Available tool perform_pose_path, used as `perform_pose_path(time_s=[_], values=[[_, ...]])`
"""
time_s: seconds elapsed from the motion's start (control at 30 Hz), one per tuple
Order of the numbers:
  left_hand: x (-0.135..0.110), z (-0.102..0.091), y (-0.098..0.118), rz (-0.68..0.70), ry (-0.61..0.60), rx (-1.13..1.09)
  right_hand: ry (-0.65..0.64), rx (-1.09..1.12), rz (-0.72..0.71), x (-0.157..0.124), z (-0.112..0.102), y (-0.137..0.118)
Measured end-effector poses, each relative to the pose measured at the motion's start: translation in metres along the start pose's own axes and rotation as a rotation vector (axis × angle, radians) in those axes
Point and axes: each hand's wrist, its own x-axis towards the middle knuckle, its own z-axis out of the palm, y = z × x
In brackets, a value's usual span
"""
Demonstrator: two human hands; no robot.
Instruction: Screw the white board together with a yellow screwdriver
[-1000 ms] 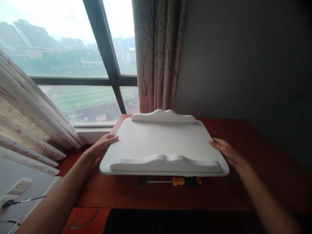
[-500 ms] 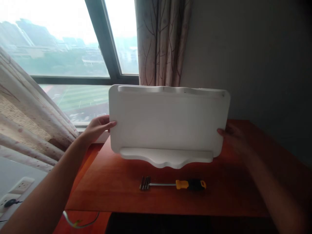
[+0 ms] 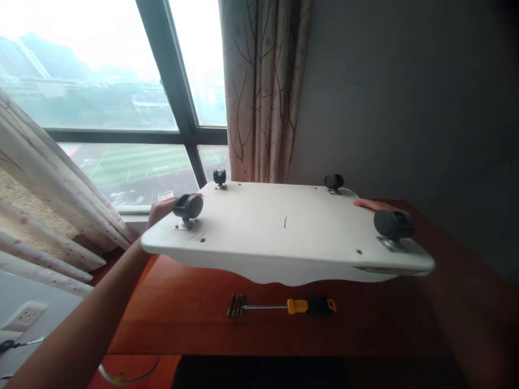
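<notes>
Between my hands a white board (image 3: 259, 216) is held above the table, its underside turned up. A black caster wheel (image 3: 188, 206) stands near each corner, and small holes show near the edges. Along the near side, a white wavy-edged strip (image 3: 284, 273) hangs beneath. My left hand (image 3: 162, 208) grips the board's left edge, partly hidden behind the near-left caster. On the right edge is my right hand (image 3: 373, 204), with its fingers over the top and the rest hidden by the board. Below lie a yellow-and-black screwdriver (image 3: 300, 307) and several screws (image 3: 235, 305) beside its tip.
The reddish-brown wooden table (image 3: 182, 335) spans the front. A window (image 3: 133, 108) with patterned curtains (image 3: 263, 97) is behind it. At lower left are a wall socket (image 3: 26, 316) and a loose cable (image 3: 130, 381).
The board has been flipped over and brought nearer. Its inner face with the wavy strips faced me before; now its underside with the casters faces up.
</notes>
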Motion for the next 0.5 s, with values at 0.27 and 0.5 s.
perform_pose_path(time_s=[0.27, 0.5], values=[[-0.017, 0.022, 0.005, 0.031, -0.028, 0.089, -0.086, -0.107, -0.158, 0.001, 0.02, 0.032], [-0.025, 0.031, -0.001, 0.015, -0.079, 0.13, -0.087, -0.063, -0.172, 0.0, 0.039, 0.06]])
